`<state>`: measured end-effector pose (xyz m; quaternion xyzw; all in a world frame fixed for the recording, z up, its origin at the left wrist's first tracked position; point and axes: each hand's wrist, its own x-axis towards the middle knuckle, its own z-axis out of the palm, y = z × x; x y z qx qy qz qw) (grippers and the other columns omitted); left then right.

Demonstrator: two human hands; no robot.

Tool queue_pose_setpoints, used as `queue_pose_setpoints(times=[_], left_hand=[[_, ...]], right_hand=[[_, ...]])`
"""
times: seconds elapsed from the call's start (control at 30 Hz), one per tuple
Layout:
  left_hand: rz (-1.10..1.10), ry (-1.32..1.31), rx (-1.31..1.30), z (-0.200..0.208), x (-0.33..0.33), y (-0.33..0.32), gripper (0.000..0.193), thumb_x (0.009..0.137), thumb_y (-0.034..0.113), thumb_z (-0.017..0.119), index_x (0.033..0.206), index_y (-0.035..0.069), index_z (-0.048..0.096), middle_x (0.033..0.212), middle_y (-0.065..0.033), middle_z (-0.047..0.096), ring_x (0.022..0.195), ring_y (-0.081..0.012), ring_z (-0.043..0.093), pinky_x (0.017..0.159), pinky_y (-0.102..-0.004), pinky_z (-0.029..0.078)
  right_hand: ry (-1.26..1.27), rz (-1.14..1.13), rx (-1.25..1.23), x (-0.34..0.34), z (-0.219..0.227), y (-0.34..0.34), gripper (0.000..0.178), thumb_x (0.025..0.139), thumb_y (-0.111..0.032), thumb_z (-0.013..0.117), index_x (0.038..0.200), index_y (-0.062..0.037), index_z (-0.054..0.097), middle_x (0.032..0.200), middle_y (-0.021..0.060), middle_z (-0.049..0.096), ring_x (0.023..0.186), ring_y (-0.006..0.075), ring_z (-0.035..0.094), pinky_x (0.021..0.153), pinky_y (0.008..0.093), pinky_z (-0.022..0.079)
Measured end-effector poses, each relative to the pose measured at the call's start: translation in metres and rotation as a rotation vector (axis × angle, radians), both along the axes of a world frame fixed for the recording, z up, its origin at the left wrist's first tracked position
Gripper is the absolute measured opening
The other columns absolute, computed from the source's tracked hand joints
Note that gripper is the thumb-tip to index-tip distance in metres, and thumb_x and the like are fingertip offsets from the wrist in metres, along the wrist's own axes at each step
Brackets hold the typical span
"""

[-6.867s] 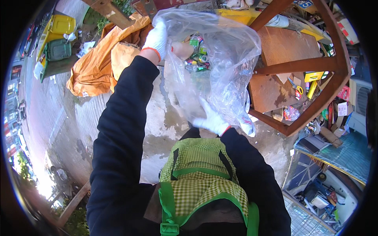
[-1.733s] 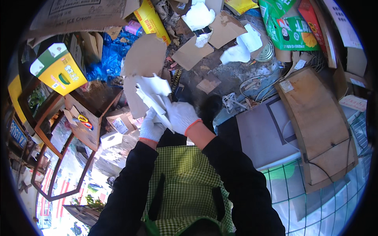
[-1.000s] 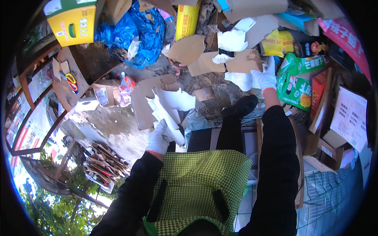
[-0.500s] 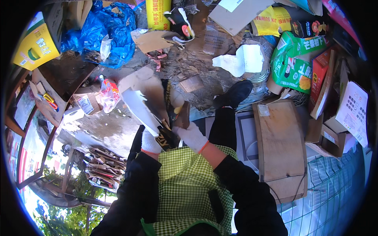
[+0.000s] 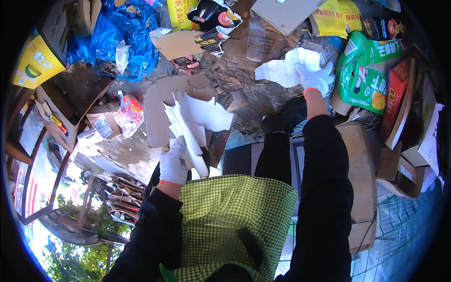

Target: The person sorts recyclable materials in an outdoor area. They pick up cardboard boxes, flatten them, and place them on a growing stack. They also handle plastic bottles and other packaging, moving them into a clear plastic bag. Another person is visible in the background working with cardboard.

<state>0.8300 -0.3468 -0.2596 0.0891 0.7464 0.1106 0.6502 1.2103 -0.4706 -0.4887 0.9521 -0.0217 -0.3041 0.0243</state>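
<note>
My left hand (image 5: pixel 172 162), in a white knit glove with an orange cuff, is closed round a bundle of torn cardboard (image 5: pixel 185 124). Its ragged white faces and folded edges stand up from the fist. A wide brown cardboard piece (image 5: pixel 157 101) shows behind the bundle; whether the hand grips it too I cannot tell. Far out to the right, my right hand (image 5: pixel 315 77), gloved alike, has its thumb and fingers spread. The thumb side meets the edge of a torn white cardboard piece (image 5: pixel 277 70) on the ground.
Beyond my right hand lies a crumpled green carton (image 5: pixel 359 80). Blue plastic bags (image 5: pixel 122 40) are heaped far left, beside black printed scraps (image 5: pixel 213 16) and brown cardboard (image 5: pixel 177 44). At right, a long flattened box (image 5: pixel 361 188) rests near green wire mesh (image 5: pixel 394 239). My shoe (image 5: pixel 282 115) is mid-ground.
My right hand has left the bundle and reached forward and right to the white piece. The bundle in my left hand now shows more white. Another black printed scrap lies at the far side.
</note>
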Motion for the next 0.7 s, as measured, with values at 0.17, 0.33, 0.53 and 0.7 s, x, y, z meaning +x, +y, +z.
queue_pose_setpoints(times=[0.17,0.33,0.53,0.7], left_hand=[[-0.046,0.14,0.034,-0.012,0.003,-0.001,0.016,0.093,0.007,0.069,0.108,0.0,0.065,0.099,-0.0072,0.07,0.085,-0.0159,0.069,0.075,-0.0315,0.058],[-0.457,0.386,0.189,-0.023,0.002,-0.001,0.014,0.085,0.006,0.076,0.096,0.001,0.068,0.091,-0.0037,0.07,0.076,-0.0093,0.064,0.07,-0.0259,0.052],[-0.415,0.084,0.119,-0.011,0.021,-0.005,0.027,0.083,-0.005,0.066,0.11,0.0,0.061,0.1,-0.0047,0.068,0.087,-0.0123,0.065,0.074,-0.0285,0.053],[-0.47,0.095,-0.091,-0.015,0.032,-0.014,0.031,0.088,0.013,0.075,0.114,0.001,0.064,0.101,-0.0032,0.07,0.087,-0.0114,0.067,0.077,-0.026,0.054]], right_hand=[[0.244,0.213,0.054,-0.018,0.008,0.003,0.059,0.069,-0.039,0.079,0.118,-0.0085,0.069,0.12,0.0204,0.069,0.112,0.0352,0.067,0.097,0.0419,0.053],[0.447,0.208,0.576,-0.123,0.113,0.042,0.032,0.084,-0.021,0.07,0.112,-0.0056,0.067,0.097,0.0146,0.071,0.088,0.0322,0.071,0.082,0.042,0.056],[0.62,0.388,0.71,-0.223,0.207,0.038,0.059,0.084,-0.021,0.068,0.137,-0.0057,0.048,0.13,0.0185,0.051,0.097,0.0413,0.065,0.079,0.0455,0.056],[1.023,0.573,0.701,-0.228,0.23,0.035,0.034,0.088,-0.016,0.063,0.12,-0.0035,0.062,0.119,0.0161,0.058,0.098,0.0362,0.065,0.079,0.0468,0.055]])
